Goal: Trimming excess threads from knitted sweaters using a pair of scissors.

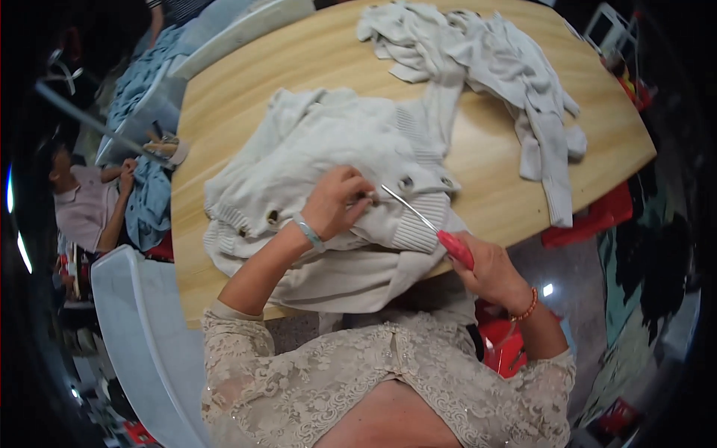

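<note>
A cream knitted cardigan [328,134] with ribbed edges and dark round buttons [405,183] lies bunched on the table in front of me. My left hand [337,201], a pale bangle on its wrist, rests on the cardigan's middle. Its fingers are curled and pinched together at the knit; a small pale bit shows at the fingertips. My right hand [489,272] is wrapped round the handle of a red-handled tool with a thin metal shaft [454,246]. The shaft slants up to the left, its tip just right of my left fingers.
More cream knitwear [515,82] lies at the far right of the wooden table [224,97]. White plastic bins [123,299] stand along the left, one holding blue garments [146,75]. A person [86,201] handles blue cloth there. Red items [590,216] sit beyond the right edge.
</note>
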A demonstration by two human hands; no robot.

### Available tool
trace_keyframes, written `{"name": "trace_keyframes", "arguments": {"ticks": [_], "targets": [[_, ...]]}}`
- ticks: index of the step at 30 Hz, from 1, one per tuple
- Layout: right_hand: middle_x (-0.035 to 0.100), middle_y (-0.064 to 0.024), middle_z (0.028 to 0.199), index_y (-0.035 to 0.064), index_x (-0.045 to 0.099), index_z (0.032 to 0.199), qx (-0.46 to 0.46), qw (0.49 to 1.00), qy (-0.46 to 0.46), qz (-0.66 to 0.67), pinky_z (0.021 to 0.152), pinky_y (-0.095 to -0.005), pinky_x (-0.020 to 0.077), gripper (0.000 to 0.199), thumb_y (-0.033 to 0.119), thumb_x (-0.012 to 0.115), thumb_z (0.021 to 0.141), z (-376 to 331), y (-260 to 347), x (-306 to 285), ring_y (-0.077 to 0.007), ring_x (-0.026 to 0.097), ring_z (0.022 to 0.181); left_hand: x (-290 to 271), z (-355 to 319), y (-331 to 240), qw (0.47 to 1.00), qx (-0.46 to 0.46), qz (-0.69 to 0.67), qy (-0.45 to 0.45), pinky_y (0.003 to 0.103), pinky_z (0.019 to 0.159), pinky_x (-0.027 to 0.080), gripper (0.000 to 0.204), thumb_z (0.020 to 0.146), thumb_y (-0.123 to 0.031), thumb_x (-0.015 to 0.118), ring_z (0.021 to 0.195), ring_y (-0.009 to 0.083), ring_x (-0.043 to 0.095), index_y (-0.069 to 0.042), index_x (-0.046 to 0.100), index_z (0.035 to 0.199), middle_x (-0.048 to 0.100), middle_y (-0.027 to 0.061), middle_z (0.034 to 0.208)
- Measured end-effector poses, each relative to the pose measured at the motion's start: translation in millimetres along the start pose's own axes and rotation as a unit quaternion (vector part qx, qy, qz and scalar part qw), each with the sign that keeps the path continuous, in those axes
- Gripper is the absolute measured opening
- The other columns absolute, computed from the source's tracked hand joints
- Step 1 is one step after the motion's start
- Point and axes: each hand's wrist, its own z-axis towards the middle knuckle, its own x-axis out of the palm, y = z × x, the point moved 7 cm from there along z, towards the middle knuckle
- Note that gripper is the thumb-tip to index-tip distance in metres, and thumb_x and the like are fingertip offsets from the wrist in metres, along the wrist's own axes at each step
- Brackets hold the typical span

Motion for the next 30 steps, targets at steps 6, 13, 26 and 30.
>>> {"name": "trace_keyframes", "arguments": {"ticks": [6, 13, 26, 30], "targets": [[0.065, -0.0202, 0.091, 0.0083, 0.057, 0.117, 0.034, 0.997, -0.047, -0.042, 0.072, -0.0466, 0.0505, 0.029, 0.014, 0.062, 0.089, -26.0, -21.4, -21.4, -0.0411, 0.063, 0.085, 56.6, 38.2, -23.0, 1.0, -0.018, -0.018, 0.014, 0.035, 0.069, 0.051, 0.034, 0.076, -0.005, 0.075, 0.077, 0.0259, 0.06, -0.004, 0.063, 0.107, 0.058, 0.0121, 0.099], [0.066, -0.0215, 0.083, 0.0083, 0.056, 0.11, 0.119, 0.985, 0.061, -0.106, 0.073, -0.0497, 0.0506, 0.027, 0.023, 0.062, 0.089, -46.5, -30.6, -17.8, -0.0419, 0.064, 0.081, 69.1, 37.4, -7.5, 0.988, -0.073, -0.076, 0.11, 0.034, 0.07, 0.048, 0.029, 0.066, 0.005, 0.069, 0.072, 0.026, 0.055, -0.003, 0.057, 0.091, 0.056, 0.0111, 0.083], [0.065, -0.0231, 0.083, 0.009, 0.058, 0.114, 0.148, 0.983, -0.038, -0.105, 0.071, -0.0505, 0.0489, 0.029, 0.019, 0.063, 0.087, -67.0, -60.6, -52.7, -0.0435, 0.063, 0.082, 153.0, 104.1, -31.4, 0.973, -0.037, 0.056, 0.222, 0.042, 0.081, 0.051, 0.032, 0.075, -0.022, 0.074, 0.094, 0.0348, 0.062, -0.004, 0.066, 0.099, 0.064, 0.0165, 0.099], [0.065, -0.0221, 0.076, 0.0102, 0.059, 0.11, 0.162, 0.979, 0.0, -0.12, 0.069, -0.053, 0.0482, 0.028, 0.024, 0.066, 0.087, -72.4, -60.3, -48.9, -0.0445, 0.062, 0.078, 145.1, 90.5, -19.9, 0.979, -0.065, -0.035, 0.193, 0.042, 0.077, 0.051, 0.027, 0.07, -0.014, 0.074, 0.087, 0.0345, 0.063, -0.006, 0.066, 0.094, 0.064, 0.0153, 0.09]]}}
